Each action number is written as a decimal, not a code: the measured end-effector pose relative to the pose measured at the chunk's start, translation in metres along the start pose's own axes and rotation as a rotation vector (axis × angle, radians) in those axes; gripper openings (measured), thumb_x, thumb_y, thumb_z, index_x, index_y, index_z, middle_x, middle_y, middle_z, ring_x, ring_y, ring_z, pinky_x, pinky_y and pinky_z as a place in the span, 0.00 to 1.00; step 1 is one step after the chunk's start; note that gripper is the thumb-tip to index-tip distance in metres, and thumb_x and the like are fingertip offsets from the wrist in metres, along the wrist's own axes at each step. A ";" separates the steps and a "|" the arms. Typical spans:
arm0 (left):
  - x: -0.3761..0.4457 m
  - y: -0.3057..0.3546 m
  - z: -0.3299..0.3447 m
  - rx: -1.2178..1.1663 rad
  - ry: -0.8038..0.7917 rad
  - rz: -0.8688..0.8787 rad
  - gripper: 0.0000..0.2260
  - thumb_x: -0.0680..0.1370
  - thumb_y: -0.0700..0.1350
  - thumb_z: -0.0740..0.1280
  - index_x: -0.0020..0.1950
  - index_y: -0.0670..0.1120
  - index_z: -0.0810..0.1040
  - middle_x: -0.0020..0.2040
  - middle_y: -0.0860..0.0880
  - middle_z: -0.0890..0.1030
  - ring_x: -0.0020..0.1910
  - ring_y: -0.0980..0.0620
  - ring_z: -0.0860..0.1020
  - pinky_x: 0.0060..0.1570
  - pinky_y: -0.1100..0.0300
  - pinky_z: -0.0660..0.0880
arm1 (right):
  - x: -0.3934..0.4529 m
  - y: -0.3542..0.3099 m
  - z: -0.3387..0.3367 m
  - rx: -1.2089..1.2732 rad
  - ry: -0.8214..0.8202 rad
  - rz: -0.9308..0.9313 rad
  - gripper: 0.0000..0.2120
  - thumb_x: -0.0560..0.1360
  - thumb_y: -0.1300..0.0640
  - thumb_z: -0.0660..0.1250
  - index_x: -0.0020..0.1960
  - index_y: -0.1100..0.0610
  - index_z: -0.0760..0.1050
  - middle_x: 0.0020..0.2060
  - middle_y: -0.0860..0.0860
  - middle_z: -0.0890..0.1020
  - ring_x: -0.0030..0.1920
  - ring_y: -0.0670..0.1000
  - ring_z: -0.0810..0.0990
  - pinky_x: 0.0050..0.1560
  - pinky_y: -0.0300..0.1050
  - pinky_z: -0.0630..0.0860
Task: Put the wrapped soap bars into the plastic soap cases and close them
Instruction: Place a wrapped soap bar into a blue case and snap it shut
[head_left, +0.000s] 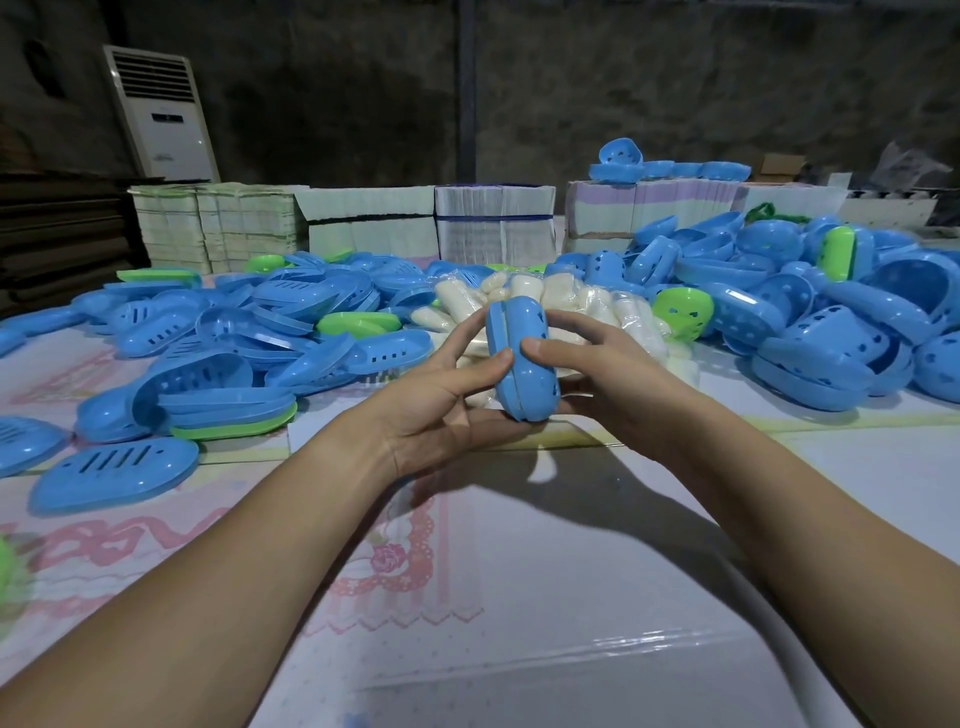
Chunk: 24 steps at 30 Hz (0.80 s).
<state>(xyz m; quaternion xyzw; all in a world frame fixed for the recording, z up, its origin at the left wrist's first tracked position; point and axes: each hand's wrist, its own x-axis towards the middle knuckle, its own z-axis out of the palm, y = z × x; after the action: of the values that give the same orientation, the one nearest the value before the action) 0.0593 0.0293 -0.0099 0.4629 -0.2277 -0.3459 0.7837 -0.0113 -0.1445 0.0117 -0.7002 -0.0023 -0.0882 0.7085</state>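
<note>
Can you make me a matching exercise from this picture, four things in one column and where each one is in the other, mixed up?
Things
1. blue case
2. soap bars
3. air conditioner
4. paper stacks

Places
A. standing on the floor at the far left, by the dark wall
B. piled on the table just behind the hands
C. held between the left hand and right hand
D. in a row along the back edge of the table

Pairs: 1-C, 2-B, 3-A, 4-D
</note>
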 end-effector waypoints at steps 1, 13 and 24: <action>0.000 0.000 0.000 -0.007 -0.005 0.000 0.28 0.72 0.40 0.74 0.69 0.60 0.76 0.65 0.35 0.80 0.58 0.30 0.81 0.55 0.36 0.80 | 0.000 0.000 0.000 -0.003 0.005 -0.007 0.25 0.71 0.55 0.76 0.66 0.49 0.74 0.47 0.53 0.87 0.43 0.54 0.86 0.38 0.43 0.80; -0.001 0.000 0.000 -0.028 -0.014 -0.006 0.24 0.70 0.41 0.77 0.62 0.61 0.81 0.64 0.34 0.80 0.55 0.28 0.82 0.48 0.39 0.82 | -0.001 0.001 0.000 -0.039 -0.030 -0.069 0.27 0.72 0.55 0.75 0.69 0.50 0.71 0.49 0.55 0.86 0.47 0.56 0.86 0.41 0.43 0.80; -0.003 0.002 0.006 -0.021 0.031 0.007 0.29 0.73 0.43 0.74 0.71 0.61 0.72 0.64 0.36 0.80 0.53 0.27 0.82 0.48 0.38 0.82 | -0.001 0.000 0.000 0.005 -0.023 -0.087 0.29 0.68 0.52 0.76 0.68 0.49 0.73 0.50 0.57 0.86 0.49 0.58 0.86 0.44 0.46 0.80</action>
<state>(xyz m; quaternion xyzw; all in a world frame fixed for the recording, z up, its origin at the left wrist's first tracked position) 0.0542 0.0284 -0.0055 0.4591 -0.2135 -0.3382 0.7933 -0.0125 -0.1448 0.0120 -0.6985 -0.0410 -0.1107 0.7058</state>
